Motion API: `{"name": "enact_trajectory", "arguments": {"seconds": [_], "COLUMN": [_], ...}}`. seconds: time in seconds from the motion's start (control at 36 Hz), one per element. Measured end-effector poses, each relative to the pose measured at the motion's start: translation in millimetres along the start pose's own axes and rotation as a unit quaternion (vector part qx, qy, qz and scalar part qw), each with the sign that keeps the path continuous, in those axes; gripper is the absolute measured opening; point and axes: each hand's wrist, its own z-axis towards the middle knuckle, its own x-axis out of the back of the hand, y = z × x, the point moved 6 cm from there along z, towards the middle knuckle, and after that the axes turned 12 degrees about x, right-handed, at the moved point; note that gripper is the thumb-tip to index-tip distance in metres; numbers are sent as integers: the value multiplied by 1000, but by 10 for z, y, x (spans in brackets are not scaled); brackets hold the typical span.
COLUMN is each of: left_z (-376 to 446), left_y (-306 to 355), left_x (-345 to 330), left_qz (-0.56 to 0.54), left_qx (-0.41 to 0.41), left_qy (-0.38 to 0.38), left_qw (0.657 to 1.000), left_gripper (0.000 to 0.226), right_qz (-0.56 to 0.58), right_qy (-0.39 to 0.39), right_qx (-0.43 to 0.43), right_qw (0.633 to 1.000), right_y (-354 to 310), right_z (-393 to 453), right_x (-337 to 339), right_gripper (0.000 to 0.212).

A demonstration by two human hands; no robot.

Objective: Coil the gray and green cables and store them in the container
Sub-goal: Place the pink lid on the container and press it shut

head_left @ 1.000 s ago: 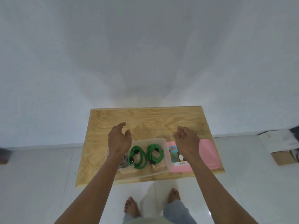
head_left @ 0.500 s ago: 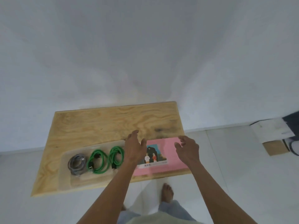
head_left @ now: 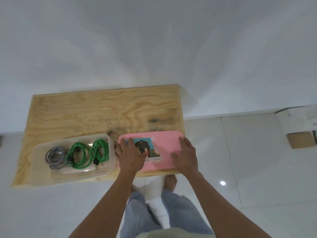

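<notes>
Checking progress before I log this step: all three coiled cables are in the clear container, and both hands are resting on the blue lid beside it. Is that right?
Not quite. The head view shows the lid is pink, not blue. The rest holds: the gray cable and two green cables lie coiled in the clear container, with the left hand and right hand on the lid.

Under both hands a pink lid (head_left: 164, 145) is showing a sticker (head_left: 151, 150) printed in blue, black and yellow. Left of the left hand (head_left: 131, 156), two bright green cables (head_left: 89, 154) and one gray cable (head_left: 55, 156) are lying in a clear container (head_left: 42, 176) on pale wavy-grained wood (head_left: 96, 110).
</notes>
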Motion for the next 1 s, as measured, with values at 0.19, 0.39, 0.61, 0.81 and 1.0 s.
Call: {"name": "enact_trajectory", "arguments": {"seconds": [0.19, 0.39, 0.61, 0.81, 1.0], "left_z": [-75, -123, -321, -238, -71], "left_y": [60, 113, 425, 55, -867], "left_x": [-54, -71, 447, 1159, 1923], "left_qz": [-58, -90, -88, -118, -179], "left_qx": [36, 53, -1, -7, -5], "left_qy": [24, 2, 41, 104, 160], "left_qw": [997, 995, 995, 988, 971], "left_gripper": [94, 100, 104, 102, 102], "right_qz": [-1, 18, 69, 106, 135], "right_qy": [4, 35, 135, 171, 166], "right_qx": [-28, -49, -75, -22, 19], "right_qw": [1000, 998, 986, 979, 977], "right_y": [193, 258, 76, -648, -1700], "right_z": [-3, -37, -139, -96, -85], "right_x": [38, 144, 486, 556, 105], "right_gripper": [76, 74, 72, 76, 85]}}
